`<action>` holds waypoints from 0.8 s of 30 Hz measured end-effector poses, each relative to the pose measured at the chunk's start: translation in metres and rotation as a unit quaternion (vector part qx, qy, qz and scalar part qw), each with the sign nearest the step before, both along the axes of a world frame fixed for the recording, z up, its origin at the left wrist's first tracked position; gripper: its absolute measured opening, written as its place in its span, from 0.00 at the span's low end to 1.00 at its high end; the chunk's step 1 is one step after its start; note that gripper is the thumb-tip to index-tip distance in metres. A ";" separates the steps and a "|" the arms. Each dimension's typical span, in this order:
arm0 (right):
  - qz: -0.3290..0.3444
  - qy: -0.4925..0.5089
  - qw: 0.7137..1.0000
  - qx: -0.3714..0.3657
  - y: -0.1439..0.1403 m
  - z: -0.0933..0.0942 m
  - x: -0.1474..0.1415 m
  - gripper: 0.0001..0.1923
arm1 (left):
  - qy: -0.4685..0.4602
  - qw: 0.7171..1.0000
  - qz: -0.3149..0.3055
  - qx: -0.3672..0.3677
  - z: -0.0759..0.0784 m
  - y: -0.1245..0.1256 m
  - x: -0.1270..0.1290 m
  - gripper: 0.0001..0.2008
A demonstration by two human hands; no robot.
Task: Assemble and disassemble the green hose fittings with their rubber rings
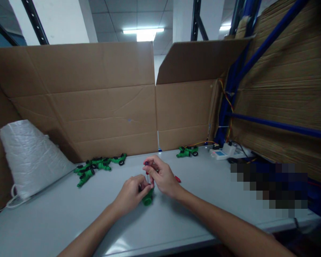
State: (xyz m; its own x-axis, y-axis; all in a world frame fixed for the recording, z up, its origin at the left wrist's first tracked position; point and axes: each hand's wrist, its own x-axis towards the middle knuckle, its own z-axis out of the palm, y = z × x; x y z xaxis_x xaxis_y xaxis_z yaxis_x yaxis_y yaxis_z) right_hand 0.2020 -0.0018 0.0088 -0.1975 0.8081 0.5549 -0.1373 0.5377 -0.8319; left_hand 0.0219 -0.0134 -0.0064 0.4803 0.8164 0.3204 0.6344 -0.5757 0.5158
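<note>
Over the middle of the table, my right hand (162, 176) is closed on the handle of a small red-handled screwdriver (147, 172), its thin shaft pointing down. My left hand (133, 191) is closed around a green plastic part (148, 198) just below the screwdriver's tip. Much of that part is hidden by my fingers, so its full shape does not show. Another red tool-like object (178, 179) lies on the table just beyond my right wrist.
Several green parts with black wheels lie in a pile (96, 166) at the back left. Another green wheeled part (187, 151) sits near the cardboard wall (109, 107). A white wrapped bag (32, 160) stands left; a power strip (230, 151) lies right, beside a blue rack post (230, 89).
</note>
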 end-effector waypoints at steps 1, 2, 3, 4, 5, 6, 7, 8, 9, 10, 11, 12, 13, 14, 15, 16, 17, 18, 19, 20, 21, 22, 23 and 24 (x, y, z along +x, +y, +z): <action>-0.008 -0.006 1.000 0.004 -0.003 0.000 -0.001 0.13 | 0.000 1.000 0.002 -0.003 -0.001 0.000 0.000 0.13; -0.019 -0.009 1.000 0.007 -0.005 0.000 -0.003 0.14 | -0.001 1.000 0.003 -0.006 -0.001 0.000 0.000 0.13; -0.030 -0.010 0.999 0.008 -0.006 0.000 -0.004 0.14 | -0.004 1.000 0.005 -0.008 -0.002 0.001 -0.001 0.12; -0.040 -0.009 0.999 0.009 -0.007 0.000 -0.005 0.14 | -0.008 1.000 0.006 -0.011 -0.002 0.001 -0.001 0.11; -0.049 -0.007 0.999 0.009 -0.008 -0.001 -0.006 0.15 | -0.012 1.000 0.007 -0.014 -0.002 0.001 -0.001 0.10; -0.056 -0.006 0.998 0.009 -0.007 -0.002 -0.007 0.15 | -0.016 1.000 0.005 -0.019 -0.002 0.002 -0.002 0.10; -0.061 -0.005 0.998 0.008 -0.006 -0.002 -0.006 0.15 | -0.020 1.000 0.001 -0.022 -0.001 0.002 -0.002 0.11; -0.063 -0.004 0.998 0.008 -0.005 -0.003 -0.006 0.15 | -0.024 0.999 -0.004 -0.024 -0.001 0.003 -0.002 0.11; -0.064 -0.003 0.998 0.008 -0.003 -0.003 -0.005 0.15 | -0.026 0.999 -0.010 -0.022 0.000 0.003 -0.003 0.12; -0.066 -0.001 0.998 0.008 -0.002 -0.004 -0.004 0.15 | -0.027 0.999 -0.018 -0.015 0.001 0.004 -0.004 0.13; -0.067 0.001 0.998 0.009 0.000 -0.005 -0.002 0.14 | -0.027 0.999 -0.027 -0.005 0.002 0.005 -0.004 0.14; -0.067 0.003 0.998 0.010 0.001 -0.005 -0.001 0.14 | -0.026 0.999 -0.035 0.008 0.002 0.006 -0.005 0.15; -0.064 0.003 0.998 0.011 0.002 -0.005 0.000 0.14 | -0.025 0.999 -0.044 0.019 0.003 0.007 -0.006 0.15; -0.057 0.003 0.998 0.011 0.003 -0.006 0.000 0.13 | -0.023 0.998 -0.052 0.026 0.004 0.008 -0.007 0.15; -0.047 0.003 0.999 0.010 0.003 -0.006 0.001 0.13 | -0.022 0.998 -0.058 0.031 0.004 0.009 -0.008 0.15; -0.035 0.004 0.999 0.009 0.004 -0.006 0.001 0.14 | -0.022 0.997 -0.063 0.033 0.005 0.010 -0.009 0.16; -0.022 0.007 1.000 0.008 0.005 -0.006 0.001 0.15 | -0.023 0.997 -0.067 0.032 0.005 0.011 -0.009 0.16; -0.007 0.012 1.000 0.006 0.006 -0.006 0.001 0.16 | -0.026 0.997 -0.070 0.031 0.006 0.011 -0.010 0.16; 0.010 0.017 1.000 0.005 0.007 -0.006 0.001 0.17 | -0.030 0.996 -0.073 0.029 0.007 0.011 -0.010 0.16; 0.029 0.022 0.999 0.003 0.008 -0.005 0.001 0.18 | -0.035 0.996 -0.076 0.026 0.008 0.011 -0.010 0.16; 0.050 0.026 0.998 -0.002 0.010 -0.005 0.002 0.18 | -0.041 0.996 -0.081 0.022 0.008 0.011 -0.010 0.16; 0.076 0.029 0.997 -0.008 0.011 -0.004 0.002 0.19 | -0.046 0.995 -0.087 0.015 0.009 0.011 -0.010 0.15; 0.101 0.030 0.994 -0.015 0.012 -0.003 0.003 0.19 | -0.049 0.994 -0.094 0.008 0.010 0.011 -0.009 0.15; 0.123 0.031 0.992 -0.023 0.013 -0.002 0.003 0.19 | -0.050 0.994 -0.098 0.001 0.010 0.011 -0.009 0.15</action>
